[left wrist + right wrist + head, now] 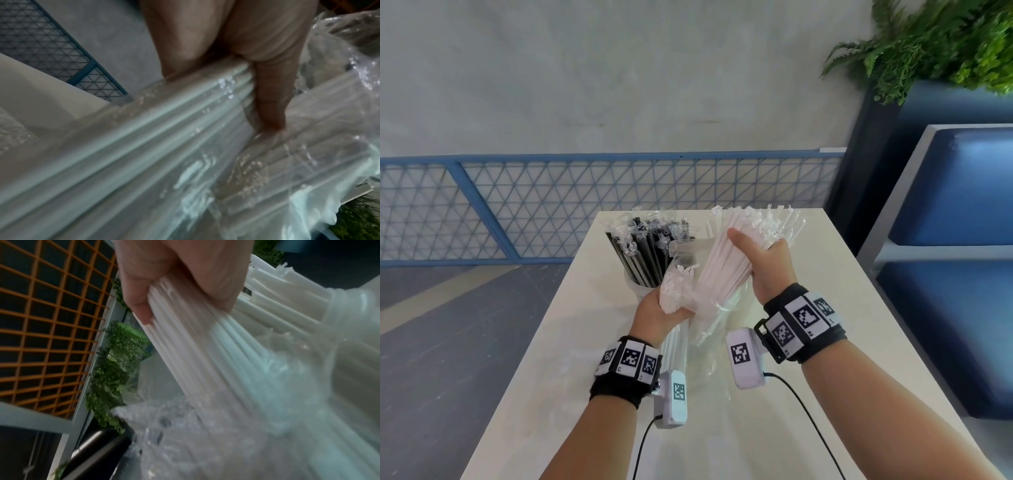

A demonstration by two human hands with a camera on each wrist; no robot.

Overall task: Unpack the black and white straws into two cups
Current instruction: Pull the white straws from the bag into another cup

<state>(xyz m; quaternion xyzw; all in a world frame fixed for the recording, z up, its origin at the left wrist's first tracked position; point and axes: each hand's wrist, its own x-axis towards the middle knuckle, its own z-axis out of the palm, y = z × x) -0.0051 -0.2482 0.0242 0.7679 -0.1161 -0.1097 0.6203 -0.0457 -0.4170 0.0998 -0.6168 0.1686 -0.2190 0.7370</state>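
Head: right hand (767, 270) gripped white straws (726, 260), long axis tilted up-away; left hand (659, 308) clutched plastic bag (678, 284) just beside; black straws (647, 253) stood in cup (635, 286) beyond left hand (second cup unseen).
Left wrist: fingers (269, 100) curled over wrapped straws.
Right wrist: fingers (141, 305) wrapped round bundle.

Place: café-like seating area, probably.
Table: pale rectangular tabletop (825, 342).
Right of table: blue padded bench seat (955, 192).
Behind table: blue metal mesh railing (551, 205), bare grey wall (619, 68).
Behind bench: green fern planter (941, 44).

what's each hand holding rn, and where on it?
Right hand grips a bundle of wrapped white straws around its middle. Left hand grips a second white-straw bundle, still in its clear bag, around mid-length.
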